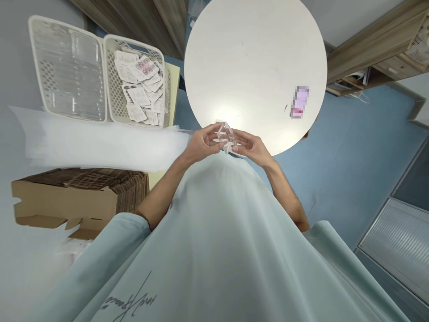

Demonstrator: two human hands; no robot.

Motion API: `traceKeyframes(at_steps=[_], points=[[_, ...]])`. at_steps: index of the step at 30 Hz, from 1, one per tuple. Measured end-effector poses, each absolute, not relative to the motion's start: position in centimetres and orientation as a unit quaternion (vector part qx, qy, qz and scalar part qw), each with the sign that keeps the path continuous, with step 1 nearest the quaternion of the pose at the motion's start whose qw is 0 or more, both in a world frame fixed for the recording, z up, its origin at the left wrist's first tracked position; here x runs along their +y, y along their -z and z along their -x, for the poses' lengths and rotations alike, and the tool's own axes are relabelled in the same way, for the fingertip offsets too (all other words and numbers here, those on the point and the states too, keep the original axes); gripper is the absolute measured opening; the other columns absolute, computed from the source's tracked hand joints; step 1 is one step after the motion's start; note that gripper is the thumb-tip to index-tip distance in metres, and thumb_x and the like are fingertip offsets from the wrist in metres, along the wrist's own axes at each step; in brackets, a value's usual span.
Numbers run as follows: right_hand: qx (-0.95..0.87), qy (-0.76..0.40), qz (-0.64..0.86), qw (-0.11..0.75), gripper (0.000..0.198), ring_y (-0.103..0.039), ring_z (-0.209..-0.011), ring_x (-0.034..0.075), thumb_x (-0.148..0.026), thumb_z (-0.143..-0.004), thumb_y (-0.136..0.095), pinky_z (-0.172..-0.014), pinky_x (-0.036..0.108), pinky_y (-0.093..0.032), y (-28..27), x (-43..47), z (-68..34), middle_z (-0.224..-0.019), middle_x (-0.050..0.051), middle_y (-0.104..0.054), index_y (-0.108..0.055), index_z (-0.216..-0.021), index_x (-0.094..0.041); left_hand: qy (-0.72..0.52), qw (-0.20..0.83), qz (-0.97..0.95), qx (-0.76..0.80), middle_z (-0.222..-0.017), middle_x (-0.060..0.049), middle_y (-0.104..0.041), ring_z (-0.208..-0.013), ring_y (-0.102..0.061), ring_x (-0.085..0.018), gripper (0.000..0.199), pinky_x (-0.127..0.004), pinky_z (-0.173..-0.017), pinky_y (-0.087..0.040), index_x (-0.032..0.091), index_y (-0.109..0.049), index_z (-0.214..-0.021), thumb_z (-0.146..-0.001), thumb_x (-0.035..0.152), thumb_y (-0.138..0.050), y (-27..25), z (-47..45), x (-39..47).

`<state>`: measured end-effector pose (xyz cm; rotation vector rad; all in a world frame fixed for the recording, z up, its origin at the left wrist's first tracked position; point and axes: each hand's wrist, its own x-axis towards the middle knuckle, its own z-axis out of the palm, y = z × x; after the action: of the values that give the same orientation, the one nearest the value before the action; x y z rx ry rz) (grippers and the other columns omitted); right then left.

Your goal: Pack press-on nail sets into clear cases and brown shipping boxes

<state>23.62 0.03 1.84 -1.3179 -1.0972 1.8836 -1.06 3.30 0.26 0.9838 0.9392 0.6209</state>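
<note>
Between both hands is a small clear plastic box, tilted, above the near edge of the round white table. My left hand grips the box from its left side, with thumb and fingers closed on it. From the right side, my right hand also grips it, fingers along the top and thumb below. Something pale shows at the box's upper edge; I cannot make out whether it is a card or part of the box.
To the left stand a white basket of printed cards and another basket of clear plastic boxes. Nearer are white sheets and stacked flat cardboard boxes. A blurred purple item lies at the table's right.
</note>
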Motion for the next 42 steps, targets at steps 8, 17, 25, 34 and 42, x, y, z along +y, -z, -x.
traceKeyframes(at_steps=[8, 17, 25, 34, 42], points=[[-0.388, -0.669, 0.533, 0.341, 0.061, -0.082, -0.115, 0.024, -0.085, -0.095, -0.081, -0.115, 0.051, -0.070, -0.3, 1.7, -23.5, -0.142, 0.007, -0.078, -0.072, -0.118, -0.029, -0.270, 0.821, -0.357, 0.355, -0.177, -0.018, -0.058, -0.160, -0.059, -0.051, 0.078, -0.069, -0.128, -0.058, 0.024, -0.079, -0.151, -0.080, 0.042, -0.108, 0.9, 4.0, 3.9], [-0.420, -0.666, 0.542, 0.292, 0.070, -0.075, -0.088, 0.017, -0.093, -0.088, -0.081, -0.076, 0.032, -0.072, 5.0, 5.4, -21.0, -0.098, 0.002, -0.075, -0.070, -0.105, -0.026, -0.276, 0.794, -0.281, 0.463, -0.159, -0.021, -0.074, -0.140, -0.078, -0.039, 0.081, -0.066, -0.127, -0.060, 0.021, -0.069, -0.161, -0.087, 0.029, -0.101, 3.9, 4.5, 3.9], [-0.546, -0.512, 0.645, 0.153, 0.052, -0.072, -0.104, 0.024, -0.061, -0.094, -0.089, -0.101, 0.043, -0.065, 14.5, 9.1, -22.1, -0.123, 0.009, -0.077, -0.074, -0.127, -0.025, -0.343, 0.740, -0.177, 0.551, -0.163, -0.021, -0.072, -0.157, -0.067, -0.040, 0.076, -0.059, -0.129, -0.060, 0.018, -0.070, -0.156, -0.085, 0.017, -0.099, 5.9, 7.6, 1.9], [-0.645, -0.373, 0.662, -0.082, 0.047, -0.059, -0.140, 0.034, -0.020, -0.098, -0.081, -0.117, 0.048, -0.055, 20.3, 8.7, -18.9, -0.151, 0.022, -0.058, -0.061, -0.140, -0.015, -0.378, 0.722, -0.172, 0.554, -0.167, -0.019, -0.069, -0.162, -0.061, -0.041, 0.077, -0.062, -0.132, -0.057, 0.020, -0.068, -0.159, -0.087, 0.020, -0.096, 4.0, 8.6, 0.1], [-0.589, -0.425, 0.687, -0.015, 0.023, -0.072, -0.115, 0.033, -0.035, -0.107, -0.068, -0.105, 0.054, -0.062, 20.2, 6.9, -19.5, -0.134, 0.015, -0.070, -0.053, -0.123, -0.027, -0.390, 0.729, -0.151, 0.541, -0.158, -0.018, -0.076, -0.157, -0.067, -0.037, 0.076, -0.057, -0.131, -0.058, 0.021, -0.069, -0.158, -0.087, 0.018, -0.096, 3.5, 7.9, -0.8]])
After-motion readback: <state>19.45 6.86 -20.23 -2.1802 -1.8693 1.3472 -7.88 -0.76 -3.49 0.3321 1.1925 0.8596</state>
